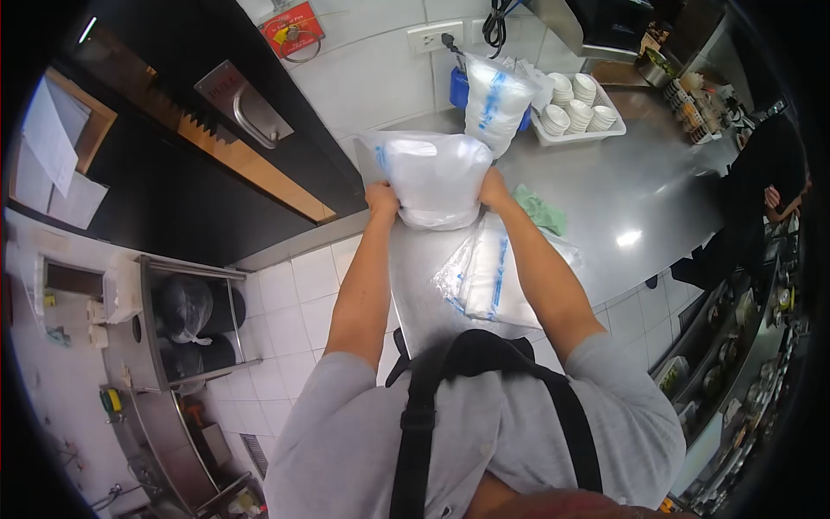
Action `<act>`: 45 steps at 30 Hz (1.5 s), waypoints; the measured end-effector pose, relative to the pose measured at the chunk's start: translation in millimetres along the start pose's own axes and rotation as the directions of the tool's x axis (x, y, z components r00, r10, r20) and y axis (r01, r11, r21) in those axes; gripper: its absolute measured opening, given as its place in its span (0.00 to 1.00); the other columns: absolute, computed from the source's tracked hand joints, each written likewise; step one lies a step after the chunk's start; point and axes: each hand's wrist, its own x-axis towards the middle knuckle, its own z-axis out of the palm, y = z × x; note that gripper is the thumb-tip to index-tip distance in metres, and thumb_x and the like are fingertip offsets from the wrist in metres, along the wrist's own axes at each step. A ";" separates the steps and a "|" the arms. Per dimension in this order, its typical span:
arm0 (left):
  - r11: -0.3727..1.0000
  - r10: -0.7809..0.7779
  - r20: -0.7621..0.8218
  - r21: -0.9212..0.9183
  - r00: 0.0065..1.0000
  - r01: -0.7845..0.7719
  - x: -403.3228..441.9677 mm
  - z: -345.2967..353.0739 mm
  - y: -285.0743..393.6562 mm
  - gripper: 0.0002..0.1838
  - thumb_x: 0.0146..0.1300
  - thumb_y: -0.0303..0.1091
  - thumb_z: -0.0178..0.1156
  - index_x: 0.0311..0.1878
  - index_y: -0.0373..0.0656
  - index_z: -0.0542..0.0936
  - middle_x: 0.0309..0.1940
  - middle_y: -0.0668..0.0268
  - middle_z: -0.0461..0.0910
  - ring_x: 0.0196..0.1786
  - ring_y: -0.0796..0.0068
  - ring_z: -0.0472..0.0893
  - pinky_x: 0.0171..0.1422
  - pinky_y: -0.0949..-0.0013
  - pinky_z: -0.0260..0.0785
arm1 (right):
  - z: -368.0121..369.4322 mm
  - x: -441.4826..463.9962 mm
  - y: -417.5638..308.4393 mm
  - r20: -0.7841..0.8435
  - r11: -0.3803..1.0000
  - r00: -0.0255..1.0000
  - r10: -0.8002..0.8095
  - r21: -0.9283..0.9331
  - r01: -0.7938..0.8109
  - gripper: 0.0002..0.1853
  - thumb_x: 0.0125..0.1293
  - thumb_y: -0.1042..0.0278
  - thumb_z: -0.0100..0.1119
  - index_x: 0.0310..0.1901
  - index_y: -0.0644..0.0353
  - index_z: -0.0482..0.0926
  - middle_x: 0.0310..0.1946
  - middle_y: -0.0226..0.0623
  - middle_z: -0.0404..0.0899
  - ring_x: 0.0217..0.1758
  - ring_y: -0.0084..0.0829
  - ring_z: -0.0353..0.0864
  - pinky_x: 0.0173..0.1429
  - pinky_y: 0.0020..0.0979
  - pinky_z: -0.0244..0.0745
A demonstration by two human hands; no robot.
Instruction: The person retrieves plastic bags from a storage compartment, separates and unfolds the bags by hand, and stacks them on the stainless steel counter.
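Note:
Between my two hands is a clear plastic bag [437, 177] with a whitish filling and blue print, at the left end of the steel counter [605, 182]. My left hand [381, 199] is closed on its left side. On its right side my right hand [494, 188] grips the edge, the fingers partly hidden. Another filled bag with blue print [497, 104] stands upright behind it, against a blue holder [459, 88]. Flat plastic bags with blue print [488, 272] lie in a stack near my right forearm. Beside that forearm is a green cloth [541, 210].
A white basket [577, 136] holding several stacks of small white bowls stands at the back. A black door with a metal handle [255, 121] is on the left. Another person in dark clothes [748, 195] stands at the far right, by shelves of food containers.

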 end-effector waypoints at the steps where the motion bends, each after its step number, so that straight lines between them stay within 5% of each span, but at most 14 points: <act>1: 0.999 0.034 0.013 0.041 0.999 -0.035 3.5 -1.7 -2.5 0.11 0.69 0.32 0.60 0.41 0.37 0.88 0.27 0.61 0.85 0.36 0.65 0.86 0.44 0.61 0.78 | -1.3 4.4 4.0 -0.019 0.999 0.999 -0.033 0.000 0.033 0.11 0.59 0.73 0.62 0.43 0.66 0.87 0.42 0.59 0.87 0.46 0.59 0.87 0.53 0.50 0.80; 2: 0.994 0.068 0.026 0.081 0.997 -0.070 6.9 -3.5 -4.7 0.10 0.69 0.34 0.61 0.42 0.37 0.88 0.27 0.62 0.85 0.36 0.66 0.86 0.44 0.62 0.78 | -4.8 8.5 8.8 -0.040 0.998 0.997 -0.066 -0.002 0.066 0.12 0.59 0.72 0.64 0.43 0.66 0.87 0.41 0.57 0.88 0.45 0.58 0.88 0.52 0.50 0.81; 4: 0.997 0.017 0.118 -0.073 0.993 -0.009 -8.5 -30.9 15.4 0.14 0.69 0.39 0.65 0.49 0.39 0.87 0.32 0.64 0.86 0.40 0.66 0.86 0.46 0.63 0.77 | -66.6 4.0 -28.8 0.491 0.886 0.831 0.262 0.218 -0.408 0.25 0.58 0.70 0.69 0.59 0.65 0.82 0.53 0.49 0.87 0.54 0.50 0.87 0.60 0.46 0.80; 5: 0.897 0.094 0.153 -0.441 0.984 -0.017 -10.3 -41.0 26.2 0.18 0.68 0.42 0.68 0.53 0.40 0.85 0.36 0.65 0.85 0.44 0.67 0.86 0.49 0.64 0.77 | -88.3 -4.9 -28.4 0.511 0.892 0.857 0.062 0.356 -0.277 0.34 0.56 0.69 0.73 0.66 0.64 0.76 0.60 0.46 0.82 0.61 0.46 0.82 0.67 0.45 0.75; 7: 0.360 0.244 0.152 -0.931 0.958 0.056 -20.9 -61.5 36.9 0.28 0.65 0.48 0.73 0.61 0.41 0.80 0.43 0.67 0.85 0.50 0.69 0.85 0.54 0.66 0.77 | -115.4 -16.1 -49.9 0.410 0.804 0.893 -0.184 0.585 -0.103 0.49 0.51 0.67 0.80 0.75 0.63 0.66 0.69 0.43 0.74 0.71 0.41 0.73 0.76 0.42 0.67; 10: 0.528 0.532 0.238 -0.844 0.813 -0.098 -41.6 -85.8 85.0 0.42 0.55 0.51 0.81 0.67 0.41 0.74 0.55 0.65 0.82 0.58 0.68 0.82 0.62 0.66 0.75 | -122.2 -38.1 -126.3 0.205 0.628 0.965 -0.164 0.776 -0.058 0.59 0.40 0.61 0.89 0.76 0.64 0.65 0.71 0.44 0.72 0.75 0.38 0.69 0.79 0.39 0.63; 16: 0.799 0.454 0.384 -0.574 0.804 -0.177 -65.1 -47.8 61.9 0.50 0.39 0.37 0.89 0.67 0.36 0.73 0.59 0.58 0.81 0.60 0.65 0.81 0.66 0.61 0.75 | -31.5 -43.2 -68.2 0.221 0.850 0.963 -0.155 0.526 0.017 0.58 0.37 0.58 0.91 0.72 0.64 0.69 0.66 0.46 0.77 0.71 0.41 0.74 0.75 0.37 0.68; 22: 0.708 0.478 0.121 -0.639 0.870 -0.300 -92.8 -52.7 48.4 0.50 0.38 0.33 0.89 0.66 0.35 0.72 0.59 0.57 0.82 0.62 0.64 0.81 0.68 0.61 0.74 | -75.5 -25.7 -78.2 0.380 0.871 0.899 -0.216 0.491 0.002 0.54 0.36 0.59 0.90 0.68 0.65 0.73 0.65 0.45 0.78 0.71 0.39 0.75 0.75 0.38 0.68; 25: 0.833 0.374 0.402 -0.542 0.836 -0.111 -95.1 -66.8 64.3 0.47 0.38 0.32 0.88 0.63 0.35 0.74 0.56 0.57 0.84 0.59 0.63 0.83 0.66 0.61 0.75 | -56.9 -37.9 -88.3 0.399 0.901 0.911 -0.104 0.426 -0.083 0.56 0.38 0.59 0.89 0.71 0.65 0.69 0.66 0.47 0.78 0.71 0.40 0.75 0.76 0.39 0.67; 28: 0.797 0.461 0.257 -0.540 0.849 -0.270 -90.3 -36.1 39.3 0.39 0.40 0.30 0.87 0.57 0.35 0.79 0.52 0.56 0.86 0.55 0.62 0.86 0.62 0.61 0.78 | -49.4 -38.2 -84.6 0.277 0.896 0.946 -0.168 0.443 0.029 0.49 0.43 0.56 0.86 0.68 0.67 0.73 0.65 0.49 0.79 0.68 0.43 0.78 0.75 0.39 0.68; 32: 0.889 0.376 0.329 -0.392 0.866 -0.237 -95.6 -27.8 26.0 0.43 0.40 0.28 0.85 0.63 0.34 0.75 0.57 0.53 0.85 0.58 0.60 0.85 0.65 0.63 0.76 | -71.9 -31.9 -33.7 0.492 0.973 0.847 -0.202 -0.001 0.233 0.51 0.48 0.51 0.83 0.70 0.66 0.68 0.63 0.57 0.79 0.65 0.48 0.80 0.71 0.45 0.71; 35: 0.883 0.355 0.219 -0.397 0.909 -0.250 -105.1 -11.5 3.6 0.47 0.40 0.29 0.85 0.66 0.35 0.72 0.59 0.52 0.84 0.61 0.58 0.83 0.68 0.62 0.74 | -101.4 -54.0 0.9 0.168 0.895 0.982 0.083 -0.446 0.001 0.39 0.56 0.49 0.77 0.64 0.64 0.74 0.58 0.54 0.82 0.60 0.52 0.82 0.66 0.50 0.74; 38: 0.919 0.347 0.102 -0.235 0.932 -0.316 -117.1 -16.1 16.4 0.46 0.40 0.29 0.85 0.66 0.34 0.72 0.60 0.51 0.83 0.62 0.56 0.83 0.69 0.60 0.73 | -124.6 -89.0 1.4 0.063 0.752 0.919 0.388 -0.598 -0.277 0.24 0.64 0.49 0.67 0.54 0.59 0.82 0.53 0.51 0.85 0.58 0.51 0.84 0.63 0.49 0.78; 45: 0.916 0.310 0.208 -0.327 0.928 -0.232 -132.2 -29.9 20.5 0.50 0.43 0.32 0.84 0.70 0.33 0.67 0.65 0.46 0.77 0.66 0.53 0.79 0.71 0.58 0.71 | -120.8 -88.3 42.0 0.094 0.829 0.973 0.211 -0.545 -0.127 0.19 0.71 0.58 0.63 0.57 0.60 0.81 0.55 0.50 0.85 0.61 0.51 0.83 0.63 0.50 0.77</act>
